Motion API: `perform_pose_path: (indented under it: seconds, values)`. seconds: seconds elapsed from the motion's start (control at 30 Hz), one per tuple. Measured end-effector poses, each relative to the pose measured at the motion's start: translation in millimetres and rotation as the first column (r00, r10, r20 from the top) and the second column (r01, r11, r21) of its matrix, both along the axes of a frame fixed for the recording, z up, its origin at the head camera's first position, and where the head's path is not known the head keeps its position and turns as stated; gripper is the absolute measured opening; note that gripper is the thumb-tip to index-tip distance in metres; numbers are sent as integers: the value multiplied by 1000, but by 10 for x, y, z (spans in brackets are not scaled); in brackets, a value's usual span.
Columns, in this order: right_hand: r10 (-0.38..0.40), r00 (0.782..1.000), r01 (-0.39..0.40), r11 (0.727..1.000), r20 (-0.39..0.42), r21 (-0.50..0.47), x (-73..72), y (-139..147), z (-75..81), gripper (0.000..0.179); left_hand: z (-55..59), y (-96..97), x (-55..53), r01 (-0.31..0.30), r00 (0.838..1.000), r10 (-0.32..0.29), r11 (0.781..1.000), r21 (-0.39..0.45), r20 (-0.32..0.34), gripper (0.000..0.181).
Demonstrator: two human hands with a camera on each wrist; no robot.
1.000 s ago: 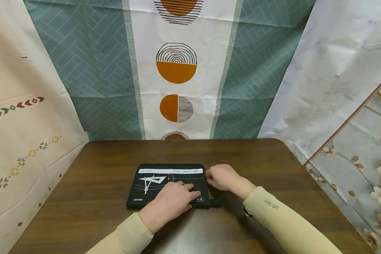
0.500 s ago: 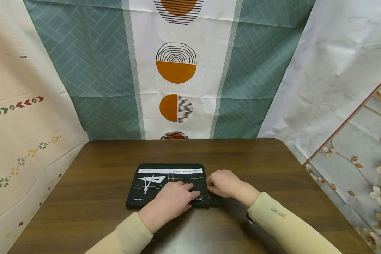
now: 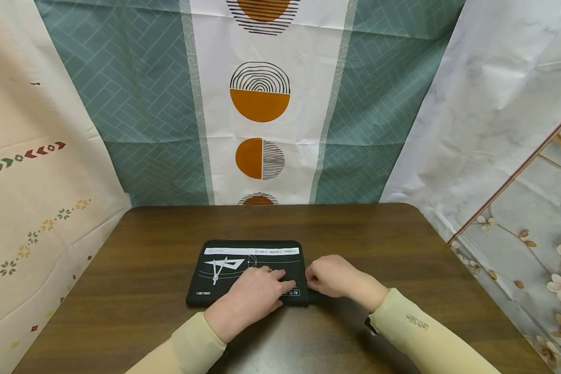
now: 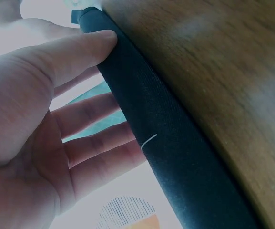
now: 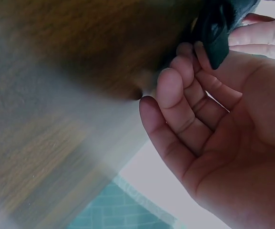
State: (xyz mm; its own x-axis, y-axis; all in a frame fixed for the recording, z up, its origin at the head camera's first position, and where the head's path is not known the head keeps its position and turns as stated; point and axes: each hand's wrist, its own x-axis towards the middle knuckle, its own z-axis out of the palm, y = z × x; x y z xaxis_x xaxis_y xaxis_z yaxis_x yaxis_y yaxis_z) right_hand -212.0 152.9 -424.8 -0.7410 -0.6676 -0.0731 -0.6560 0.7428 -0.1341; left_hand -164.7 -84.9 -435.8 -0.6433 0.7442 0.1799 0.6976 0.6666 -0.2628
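A flat black zippered case (image 3: 273, 261), printed with a white compass and set square, lies in the middle of the table. My left hand (image 3: 250, 293) rests on its top with fingers spread. In the left wrist view the thumb touches the case's front side (image 4: 149, 112). At the case's right edge, my right hand (image 3: 334, 277) has curled fingers and appears to pinch the zipper pull, which the fingers hide. A black fabric tab (image 5: 219, 53) hangs beside the thumb in the right wrist view.
The case lies on a brown wooden table (image 3: 135, 270) with rounded far corners. A patterned curtain (image 3: 163, 104) hangs behind it, with light cloths at both sides.
My right hand has slid along the case's right edge towards the front, covering more of the tab at the near corner. The left hand and the case stay in place.
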Motion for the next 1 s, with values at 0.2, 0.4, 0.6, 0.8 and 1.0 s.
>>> perform_pose_path:
  seconds: [0.2,0.4,0.6,0.8,1.0]
  values:
    - [51,999,-51,999,-11,-9,61,38,9,27,25,9,8,-5,1000,5,1000,-8,9,45]
    - [100,995,-100,995,-6,12,112,56,31,21,26,7,17,-11,1000,10,1000,-15,-6,45]
    - [131,991,-131,991,-14,24,139,73,28,23,21,5,21,-9,1000,8,1000,-18,-17,45]
    - [146,989,-145,989,-36,21,143,82,20,24,2,5,14,-3,1000,2,1000,-17,-16,45]
    - [123,991,-123,992,-43,18,169,70,26,31,-4,10,19,-10,1000,10,1000,-20,-17,46]
